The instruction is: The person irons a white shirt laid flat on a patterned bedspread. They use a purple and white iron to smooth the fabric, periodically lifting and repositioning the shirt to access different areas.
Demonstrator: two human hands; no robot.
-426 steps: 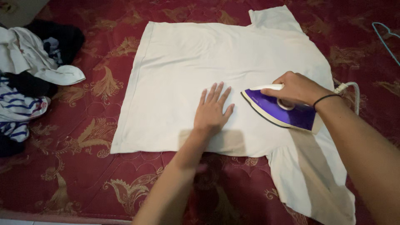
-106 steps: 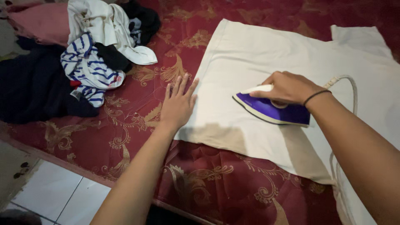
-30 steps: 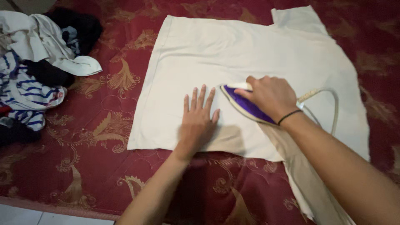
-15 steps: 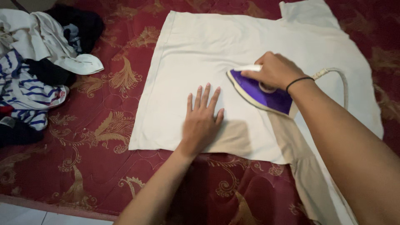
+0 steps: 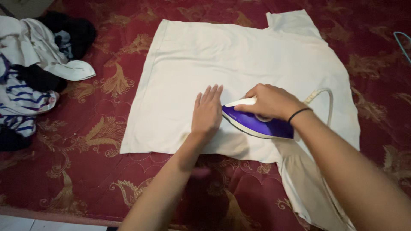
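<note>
A cream T-shirt (image 5: 231,55) lies spread flat on a red mattress with gold patterns (image 5: 85,141). My right hand (image 5: 267,102) grips the white handle of a purple iron (image 5: 257,124), which rests on the shirt near its lower hem. My left hand (image 5: 207,112) lies flat on the cloth, fingers together, just left of the iron's tip and nearly touching it. The iron's white cord (image 5: 327,102) loops off to the right over the shirt.
A heap of clothes (image 5: 30,72), white, black and blue-striped, sits at the left edge of the mattress. A light blue hanger (image 5: 402,42) shows at the far right. Pale floor tiles (image 5: 25,224) border the mattress at the bottom left.
The iron has slid down and left toward my left hand, which has closed its fingers together. The view has shifted slightly.
</note>
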